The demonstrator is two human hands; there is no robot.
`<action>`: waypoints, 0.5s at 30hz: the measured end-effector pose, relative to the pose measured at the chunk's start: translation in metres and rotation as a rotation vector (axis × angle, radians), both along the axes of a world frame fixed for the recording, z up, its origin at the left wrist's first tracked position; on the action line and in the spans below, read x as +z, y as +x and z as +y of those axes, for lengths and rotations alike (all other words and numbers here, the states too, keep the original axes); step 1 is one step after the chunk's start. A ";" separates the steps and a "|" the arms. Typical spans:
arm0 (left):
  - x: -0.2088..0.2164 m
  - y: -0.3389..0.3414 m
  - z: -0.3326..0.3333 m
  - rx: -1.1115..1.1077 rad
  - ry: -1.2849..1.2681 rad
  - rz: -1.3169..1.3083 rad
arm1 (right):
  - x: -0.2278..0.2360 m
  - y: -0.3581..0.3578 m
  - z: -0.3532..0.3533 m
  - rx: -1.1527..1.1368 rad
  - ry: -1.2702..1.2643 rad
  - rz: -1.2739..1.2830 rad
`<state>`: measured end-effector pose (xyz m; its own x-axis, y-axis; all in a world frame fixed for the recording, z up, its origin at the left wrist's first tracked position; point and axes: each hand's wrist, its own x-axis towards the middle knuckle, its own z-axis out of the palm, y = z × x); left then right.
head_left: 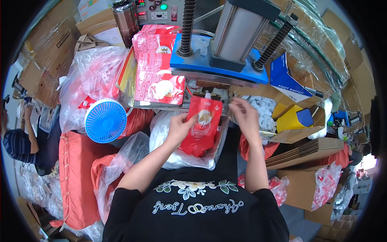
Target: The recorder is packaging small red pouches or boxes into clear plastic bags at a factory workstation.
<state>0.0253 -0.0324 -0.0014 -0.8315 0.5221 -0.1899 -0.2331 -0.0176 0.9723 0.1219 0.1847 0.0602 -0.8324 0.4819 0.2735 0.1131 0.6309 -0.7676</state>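
Observation:
My left hand (182, 128) pinches the left edge of a flat red pouch (204, 121) with a gold and white emblem. A white spout (207, 95) sticks up from its top edge, just in front of the press. To the right of the pouch, my right hand (245, 117) is apart from it, its fingers slightly spread with nothing visible in them. Below the held pouch, a plastic-lined box (169, 151) contains more red pouches. Over the work spot stands a heat press with a blue plate (197, 48); its lower part is partly hidden.
A stack of red pouches (159, 74) lies left of the press. On the right, a carton holds white plastic spouts (261, 111) and a yellow box (291, 119). A blue fan (105, 121) stands at left, near a clear plastic bag (90, 74). Another person (20, 141) is far left.

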 end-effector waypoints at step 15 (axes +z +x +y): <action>0.034 -0.065 -0.026 0.305 -0.503 1.103 | -0.036 0.046 0.052 -0.074 -0.104 -0.221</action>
